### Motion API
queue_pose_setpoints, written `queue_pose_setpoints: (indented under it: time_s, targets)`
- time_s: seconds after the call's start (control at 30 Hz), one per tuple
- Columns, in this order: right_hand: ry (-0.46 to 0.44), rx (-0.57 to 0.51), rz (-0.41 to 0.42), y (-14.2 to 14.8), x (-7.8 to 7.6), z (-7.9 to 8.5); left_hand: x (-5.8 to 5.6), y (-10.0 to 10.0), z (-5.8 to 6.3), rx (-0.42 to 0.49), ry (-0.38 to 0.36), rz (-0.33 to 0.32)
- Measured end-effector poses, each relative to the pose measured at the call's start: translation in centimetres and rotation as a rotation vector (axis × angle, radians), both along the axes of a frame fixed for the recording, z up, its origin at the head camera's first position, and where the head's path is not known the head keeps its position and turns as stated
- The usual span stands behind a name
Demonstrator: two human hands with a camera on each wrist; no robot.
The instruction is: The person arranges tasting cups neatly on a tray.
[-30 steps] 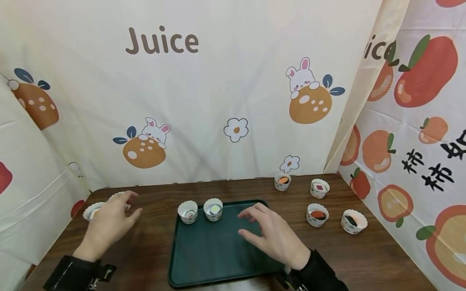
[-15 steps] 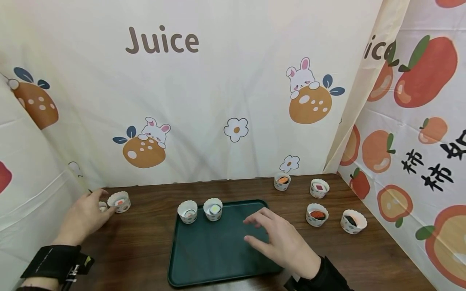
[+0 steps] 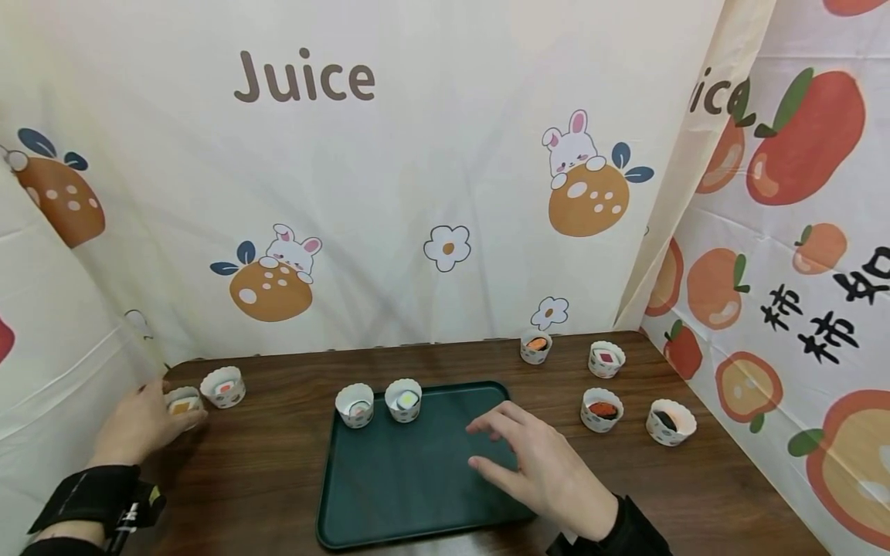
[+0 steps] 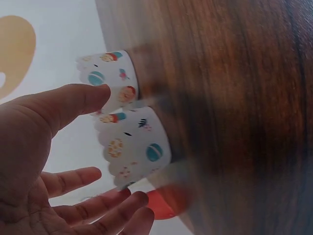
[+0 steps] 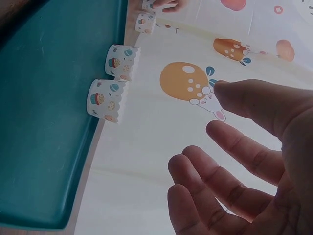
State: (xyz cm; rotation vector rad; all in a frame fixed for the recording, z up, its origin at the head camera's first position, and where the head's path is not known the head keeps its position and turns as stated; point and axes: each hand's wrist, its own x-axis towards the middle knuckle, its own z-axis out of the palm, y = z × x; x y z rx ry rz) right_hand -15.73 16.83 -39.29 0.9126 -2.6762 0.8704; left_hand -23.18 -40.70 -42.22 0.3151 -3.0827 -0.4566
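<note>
At the far left, my left hand (image 3: 135,425) reaches around a white patterned paper cup (image 3: 183,403) holding a yellow-orange sushi-like piece. The left wrist view shows the thumb and spread fingers on either side of the near cup (image 4: 137,147), fingertips right at its scalloped rim. Beside it stands a second paper cup (image 3: 224,388) with an orange-centred roll. My right hand (image 3: 538,467) hovers over the right part of the dark green tray (image 3: 417,486), fingers relaxed and apart, nothing held. Two paper cups, one with a plain roll (image 3: 355,406) and one with a green-centred roll (image 3: 404,401), stand at the tray's far-left corner.
Several more filled cups stand on the right of the brown wooden table (image 3: 264,463): one with an orange piece (image 3: 535,357), one with red topping (image 3: 601,421), others near them. A printed cloth (image 3: 389,193) hangs behind and along both sides.
My left hand has moved left and down from over the two left cups to the outer one, leaving the other in plain sight. My right hand has shifted slightly right and down.
</note>
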Motion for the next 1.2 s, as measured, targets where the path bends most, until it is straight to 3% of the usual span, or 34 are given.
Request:
queue_pose_setpoints:
  time_s: [0.17,0.43,0.8,0.97,1.2]
  targets:
    - [-0.005,0.002,-0.009,0.0,0.0,0.0,-0.1,-0.6,-0.7,0.012,-0.004,0.009]
    - [-0.007,0.000,-0.003,-0.1,0.1,-0.1,0.0,-0.9,-1.3,0.041,-0.020,0.083]
    - [-0.035,-0.011,0.003,0.3,-0.3,-0.1,-0.3,-0.6,-1.1,0.048,-0.032,0.096]
    - [-0.030,-0.019,0.004,0.4,-0.4,-0.2,-0.4,-0.4,-1.4,0.055,-0.033,0.134]
    - [-0.036,-0.016,-0.003,0.5,-0.6,-0.2,-0.4,-0.2,-1.6,0.059,-0.001,0.143]
